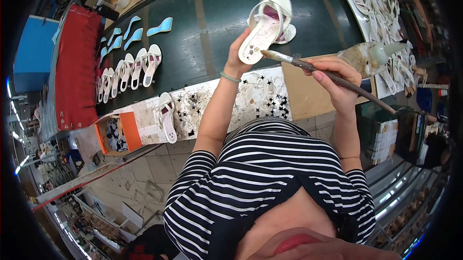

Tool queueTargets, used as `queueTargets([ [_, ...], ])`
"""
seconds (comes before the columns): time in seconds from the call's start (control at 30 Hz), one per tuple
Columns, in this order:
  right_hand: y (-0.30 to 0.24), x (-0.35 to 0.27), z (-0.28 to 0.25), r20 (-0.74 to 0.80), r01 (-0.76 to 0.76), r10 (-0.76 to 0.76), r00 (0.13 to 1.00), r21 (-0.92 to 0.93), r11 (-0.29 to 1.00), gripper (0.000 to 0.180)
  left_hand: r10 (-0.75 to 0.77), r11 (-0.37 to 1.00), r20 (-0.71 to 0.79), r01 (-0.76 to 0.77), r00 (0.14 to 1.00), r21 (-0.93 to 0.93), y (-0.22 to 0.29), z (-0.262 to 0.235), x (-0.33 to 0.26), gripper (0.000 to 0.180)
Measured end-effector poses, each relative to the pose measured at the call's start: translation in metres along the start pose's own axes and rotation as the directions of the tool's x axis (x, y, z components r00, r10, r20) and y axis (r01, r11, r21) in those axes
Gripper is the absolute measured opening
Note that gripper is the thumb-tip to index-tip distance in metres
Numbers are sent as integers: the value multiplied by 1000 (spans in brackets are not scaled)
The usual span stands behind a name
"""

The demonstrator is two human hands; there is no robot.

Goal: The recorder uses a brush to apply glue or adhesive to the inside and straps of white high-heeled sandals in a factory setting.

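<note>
"Where is the white sandal (pixel 262 32)?"

"Think of a clock. It is up between 12 and 1, in the air over the green table (pixel 226 23). The left hand (pixel 237 53) holds it near the heel, with the heel end pointing down toward 6."

"Are the fingers tight?"

"They look clamped on it, but most of them hide behind the sole, so I can't tell how hard. The right hand (pixel 337 74) is at 2. Its thumb and fingers are closed around the brush (pixel 300 62), and the tip points to 10."

"Does the tip touch the heel?"

"It is right at the edge, by the little round dots. I can't tell if it touches."

"What could go wrong?"

"If the tip is wet and the wrist wobbles, it could smear the white top. Too much on the brush could make a drip. And if the left hand's grip is loose, a push could tip the sandal."

"Anything else to bump?"

"Another sandal (pixel 288 35) is just behind it, so a big swing could knock that one. The bottle (pixel 381 54) is at 2 too, past the right hand. A careless elbow or wrist could hit it. The row of sandals (pixel 128 72) at 10 is well apart, so it seems safer."
</note>
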State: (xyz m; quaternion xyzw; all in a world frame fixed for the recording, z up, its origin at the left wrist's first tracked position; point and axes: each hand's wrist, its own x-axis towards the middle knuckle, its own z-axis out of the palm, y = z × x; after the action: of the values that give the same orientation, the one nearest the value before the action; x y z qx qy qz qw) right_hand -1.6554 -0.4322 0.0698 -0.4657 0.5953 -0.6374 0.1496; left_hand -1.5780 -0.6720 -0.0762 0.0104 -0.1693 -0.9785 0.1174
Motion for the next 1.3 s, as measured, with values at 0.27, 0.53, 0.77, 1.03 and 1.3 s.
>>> queueTargets([
  [0.27,-1,7,14,-33,109,-128,991,-351,930,15,-88,986,159,64,983,152,-10,15,15,70],
  [0.53,7,7,16,-13,167,-192,981,-439,883,13,-65,979,70,50,995,199,-27,33,25,79],
  [0.77,12,13,0,127,191,-156,980,-357,914,12,-95,965,12,89,995,246,-35,22,33,82],
  [1.03,13,38,-27,291,160,-77,953,-270,950,10,-138,946,-30,140,990,292,-42,34,35,84],
  [1.3,24,77,-52,510,80,19,860,-171,982,10,-169,906,-38,170,985,386,-45,44,35,88],
])
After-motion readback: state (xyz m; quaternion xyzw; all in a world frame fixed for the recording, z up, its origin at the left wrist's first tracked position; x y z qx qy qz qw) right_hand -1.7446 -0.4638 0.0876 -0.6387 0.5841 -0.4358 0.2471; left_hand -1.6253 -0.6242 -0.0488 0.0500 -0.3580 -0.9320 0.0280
